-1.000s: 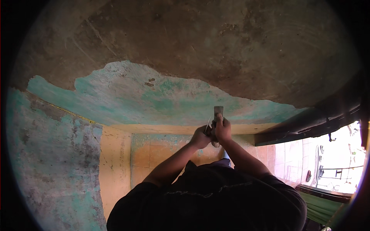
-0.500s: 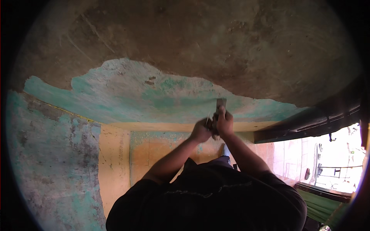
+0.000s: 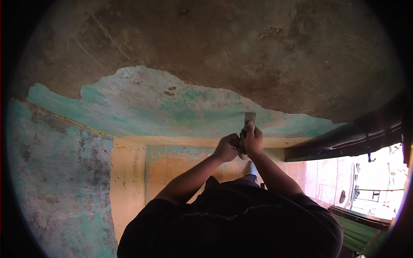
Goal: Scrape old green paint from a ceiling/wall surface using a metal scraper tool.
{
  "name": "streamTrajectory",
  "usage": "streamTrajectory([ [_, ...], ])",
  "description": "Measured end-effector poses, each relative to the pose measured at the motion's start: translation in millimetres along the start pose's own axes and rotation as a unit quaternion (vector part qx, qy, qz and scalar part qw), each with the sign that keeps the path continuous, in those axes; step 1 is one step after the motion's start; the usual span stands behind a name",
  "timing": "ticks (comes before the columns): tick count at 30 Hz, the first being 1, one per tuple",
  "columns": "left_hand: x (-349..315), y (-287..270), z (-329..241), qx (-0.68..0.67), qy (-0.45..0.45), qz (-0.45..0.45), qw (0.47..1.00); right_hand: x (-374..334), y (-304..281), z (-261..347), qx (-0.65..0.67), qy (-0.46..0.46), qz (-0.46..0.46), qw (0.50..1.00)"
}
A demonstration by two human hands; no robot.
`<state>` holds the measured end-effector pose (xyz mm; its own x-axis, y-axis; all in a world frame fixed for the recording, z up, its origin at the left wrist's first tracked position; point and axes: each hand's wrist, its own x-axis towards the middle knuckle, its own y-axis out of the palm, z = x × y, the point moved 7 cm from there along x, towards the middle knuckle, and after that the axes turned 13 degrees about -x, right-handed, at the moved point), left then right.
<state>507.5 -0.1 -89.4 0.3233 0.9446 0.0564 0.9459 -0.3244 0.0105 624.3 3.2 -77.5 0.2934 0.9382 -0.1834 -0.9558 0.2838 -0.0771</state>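
Note:
My right hand [image 3: 254, 141] is closed around a scraper [image 3: 250, 116], its thumb lying along the tool and the flat metal blade pointing up toward the wall. Close beside it, my left hand [image 3: 226, 148] has its fingers curled around a small dark, thin-edged object that I cannot make out. The two hands almost touch. Behind the blade spreads the wall's worn green paint [image 3: 202, 112]; whether blade and wall touch is unclear. Higher up, a ragged border divides this paint from a brown plaster-like surface [image 3: 223, 47].
To the left stands another wall [image 3: 64, 172] with patchy green and grey paint, ending in a cream strip [image 3: 128, 172]. Below are orange floor tiles [image 3: 176, 167]. A dark frame [image 3: 340, 144] edges a bright opening at right, above green cloth [image 3: 361, 236].
The scraper and my right hand have shifted slightly right and down. The thin pale edge at my left hand has turned and shows less. Both hands stay close together.

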Motion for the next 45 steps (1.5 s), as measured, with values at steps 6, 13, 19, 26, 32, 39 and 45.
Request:
streamTrajectory([
  [6,-0.1,-0.6,13.5,0.004,-0.004,-0.013,1.000,-1.6,-5.2,11.2,-0.075,0.007,-0.024,0.997],
  [13,-10.4,4.2,5.7,0.041,-0.008,-0.011,0.999,-5.6,-6.0,-5.7,-0.054,0.001,-0.010,0.998],
  [19,1.9,1.2,-3.9,0.032,-0.007,0.018,0.999,-1.7,-3.4,6.4,-0.017,0.030,-0.004,0.999],
  [26,-13.9,-1.7,14.7,0.015,-0.022,0.018,0.999,-11.9,-0.4,-8.8,0.026,0.046,0.025,0.998],
  [32,-33.8,-26.1,11.6,-0.045,-0.074,0.046,0.995,-47.1,22.6,-5.6,0.160,0.003,0.181,0.971],
  [39,-48.3,-51.0,11.9,-0.279,-0.172,0.089,0.941,-66.2,50.0,26.1,0.104,-0.068,0.207,0.970],
  [45,-47.5,-49.0,-7.6,-0.234,-0.173,0.094,0.952,-81.9,55.2,31.3,0.130,-0.022,0.128,0.983],
])
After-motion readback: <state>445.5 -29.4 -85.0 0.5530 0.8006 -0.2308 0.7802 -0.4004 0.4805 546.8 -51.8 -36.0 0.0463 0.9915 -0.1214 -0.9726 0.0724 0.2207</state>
